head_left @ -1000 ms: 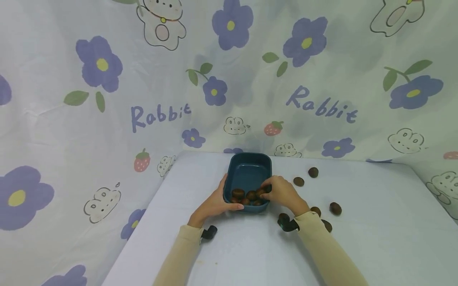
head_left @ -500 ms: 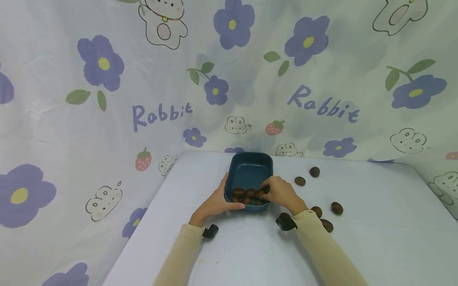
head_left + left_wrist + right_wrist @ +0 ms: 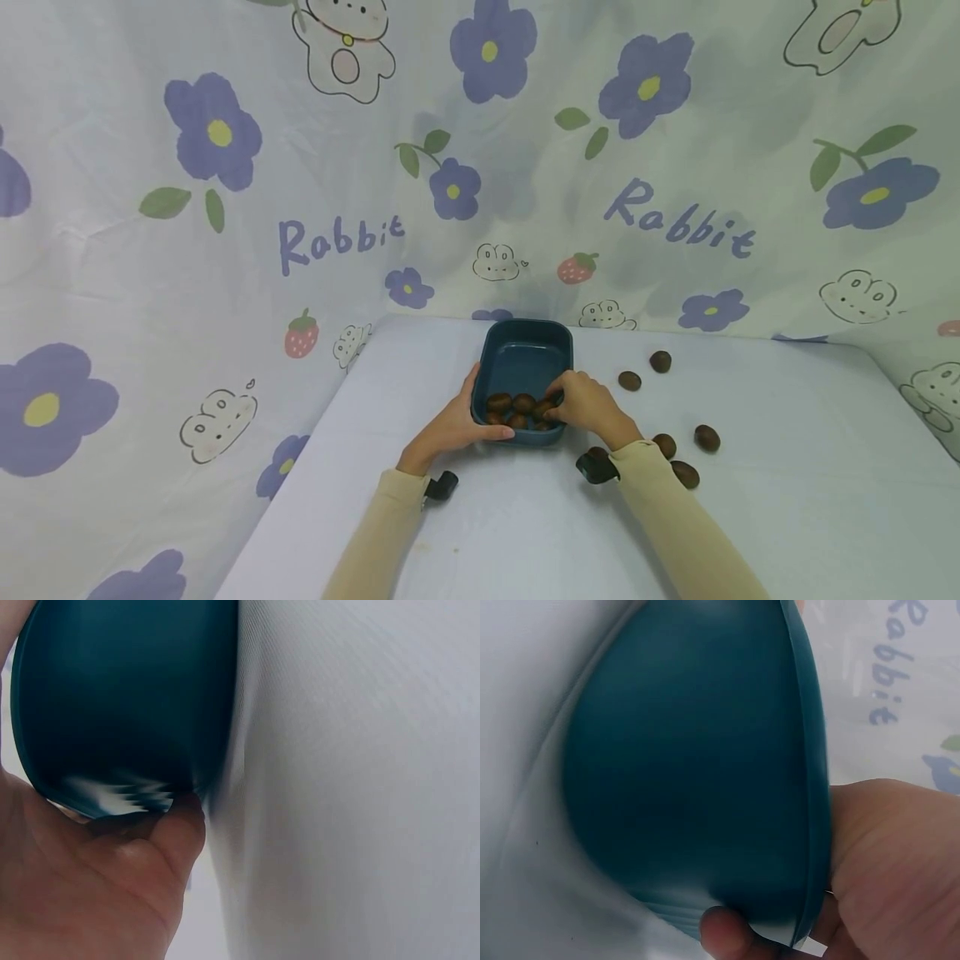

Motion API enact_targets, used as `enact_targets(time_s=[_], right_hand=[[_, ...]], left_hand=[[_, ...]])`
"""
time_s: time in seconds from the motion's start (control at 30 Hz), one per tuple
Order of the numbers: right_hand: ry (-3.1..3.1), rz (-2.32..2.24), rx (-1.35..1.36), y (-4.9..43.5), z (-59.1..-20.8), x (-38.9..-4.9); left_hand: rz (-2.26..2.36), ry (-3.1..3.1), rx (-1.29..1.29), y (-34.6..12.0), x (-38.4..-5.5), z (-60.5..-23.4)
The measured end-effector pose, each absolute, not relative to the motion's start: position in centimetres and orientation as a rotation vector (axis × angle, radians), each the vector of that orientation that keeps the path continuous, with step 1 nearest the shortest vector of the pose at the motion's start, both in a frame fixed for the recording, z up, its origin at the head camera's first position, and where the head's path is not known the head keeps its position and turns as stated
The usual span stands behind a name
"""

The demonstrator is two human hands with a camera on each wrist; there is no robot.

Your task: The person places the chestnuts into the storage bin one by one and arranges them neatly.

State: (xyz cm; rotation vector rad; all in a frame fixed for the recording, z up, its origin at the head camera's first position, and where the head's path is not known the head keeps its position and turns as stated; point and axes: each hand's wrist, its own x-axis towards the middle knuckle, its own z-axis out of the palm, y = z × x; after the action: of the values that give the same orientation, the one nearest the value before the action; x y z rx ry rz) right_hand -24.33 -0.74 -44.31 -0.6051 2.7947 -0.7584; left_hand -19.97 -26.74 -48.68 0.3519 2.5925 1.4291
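A dark teal rectangular dish [image 3: 525, 358] stands on the white table, with several brown chestnuts [image 3: 517, 421] gathered at its near end. My left hand [image 3: 450, 421] holds the dish at its near left corner, the thumb lying along the near rim. Over the right rim reaches my right hand [image 3: 588, 408]; its thumb and a finger bend round a chestnut inside, partly hidden by the hand. In the right wrist view a fingertip [image 3: 724, 934] touches the outer wall. The left wrist view shows fingers [image 3: 184, 829] against the dish's outside.
Several loose chestnuts lie on the table to the right, among them one chestnut [image 3: 660, 362] at the back and another chestnut [image 3: 707, 438] farther right. Near the right sleeve [image 3: 675, 508] are more. A flower-and-rabbit printed curtain [image 3: 517, 167] hangs behind.
The chestnuts in the dish have shifted slightly against one another. Both hands keep nearly the same places, and the loose chestnuts lie as before.
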Motion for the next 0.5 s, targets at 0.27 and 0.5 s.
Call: enact_targets(time_s=[0.27,0.5], right_hand=[[2.777,-0.781,-0.609,-0.79,-44.38,-24.22],[2.772,-0.773,-0.608,-0.78,-44.28,-24.23]], left_hand=[[1.421,2.601,0.347,-26.74,-20.03,-48.81],[1.429,2.587,0.337,-26.68,-20.13,-48.85]])
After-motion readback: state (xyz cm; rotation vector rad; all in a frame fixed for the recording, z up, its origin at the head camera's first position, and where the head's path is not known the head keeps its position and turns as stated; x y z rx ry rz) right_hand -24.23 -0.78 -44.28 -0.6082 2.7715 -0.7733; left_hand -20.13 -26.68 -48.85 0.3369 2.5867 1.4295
